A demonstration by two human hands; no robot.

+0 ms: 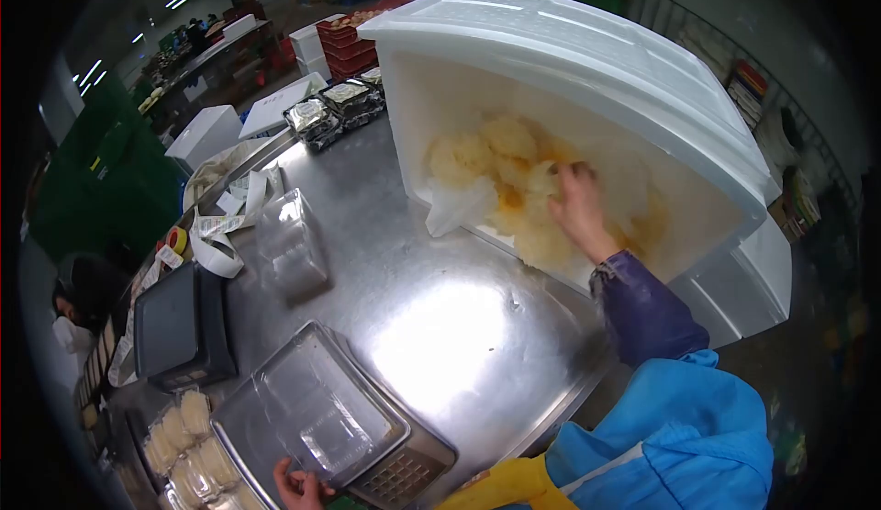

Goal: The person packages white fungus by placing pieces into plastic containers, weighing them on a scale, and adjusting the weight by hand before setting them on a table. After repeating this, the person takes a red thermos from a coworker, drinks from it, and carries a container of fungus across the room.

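My right hand (580, 209) reaches into a large white foam box (743, 198) standing on its side. Its fingers are curled over a pale, frilly clump (541, 178) like snow fungus. More whitish-yellow clumps (459, 158) with orange patches lie around it. At the lower edge of view, my left hand (301, 486) has bent fingers at the near edge of a clear plastic tray (335, 418) and seems to pinch it; the exact contact is partly hidden. That tray rests on a scale (404, 469) with a keypad.
Clear trays (292, 239) are stacked on the steel table (367, 198), near a label strip (216, 251) and a black crate (174, 326). Filled clear packs (193, 455) sit lower left. Foil-like packs (335, 106) stand behind. Another person (83, 299) is at far left.
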